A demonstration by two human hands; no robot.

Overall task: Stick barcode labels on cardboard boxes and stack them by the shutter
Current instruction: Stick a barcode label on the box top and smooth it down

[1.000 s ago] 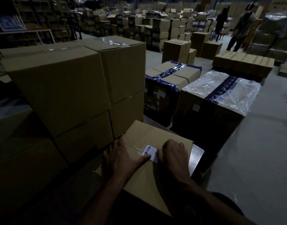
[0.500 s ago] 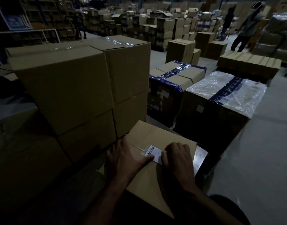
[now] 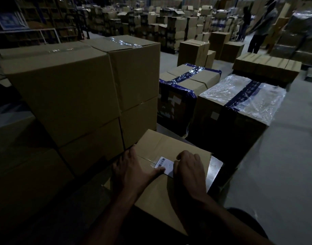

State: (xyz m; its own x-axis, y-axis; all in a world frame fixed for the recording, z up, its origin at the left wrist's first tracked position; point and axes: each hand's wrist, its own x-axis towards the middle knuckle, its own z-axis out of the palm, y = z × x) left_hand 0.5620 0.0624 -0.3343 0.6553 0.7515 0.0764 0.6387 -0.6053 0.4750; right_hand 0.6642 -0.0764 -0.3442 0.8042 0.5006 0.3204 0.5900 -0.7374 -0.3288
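Cardboard box (image 3: 158,195) lies flat-side up right in front of you, its near end toward your body and its far end close to the foot of the stacked boxes (image 3: 77,96) on your left. Your barcode label (image 3: 165,165) sits on the box's top face beside the taped seam, white with the bars at its far left corner. Your left hand (image 3: 132,172) rests flat on the box with the fingers spread toward the stack, and its thumb reaches out to press the label's near left edge. Your right hand (image 3: 188,168) covers the label's right part; its fingers are curled down onto the cardboard and label, knuckles raised, pressing rather than gripping anything you can see. Under the box's right edge a shiny metal surface (image 3: 215,167) shows; what it belongs to is too dark to tell.

Beyond your box, a carton bound with blue tape (image 3: 188,85) stands just beside a carton topped with clear plastic wrap (image 3: 243,96) that has a dark tape strip across it. Farther back the grey floor (image 3: 284,165) runs to rows of more cartons, and two people (image 3: 261,25) stand at the far right. Shelving (image 3: 33,16) fills the dim far left.
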